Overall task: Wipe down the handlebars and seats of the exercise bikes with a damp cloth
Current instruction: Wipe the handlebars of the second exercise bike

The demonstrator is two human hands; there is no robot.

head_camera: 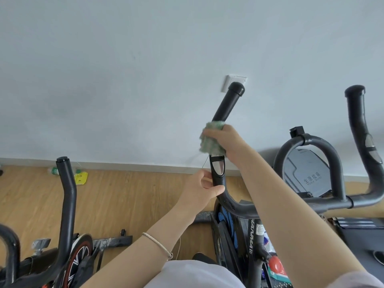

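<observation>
A black exercise bike stands in front of me with its left handlebar (pixel 226 104) rising toward the wall. My right hand (pixel 228 142) presses a green cloth (pixel 211 140) around that bar, just above its silver pulse sensor (pixel 218 166). My left hand (pixel 202 187) grips the same bar lower down, below the sensor. The bike's right handlebar (pixel 357 121) curves up at the far right, and a loop bar (pixel 307 140) sits between the two. No seat is in view.
A second bike's handlebar (pixel 67 194) and red-trimmed flywheel (pixel 80 258) stand at the lower left. A white wall outlet (pixel 227 84) is behind the handlebar tip. A bottle (pixel 53 171) and a yellow item (pixel 81 178) lie by the baseboard on the wooden floor. A grey bin (pixel 307 173) shows through the loop bar.
</observation>
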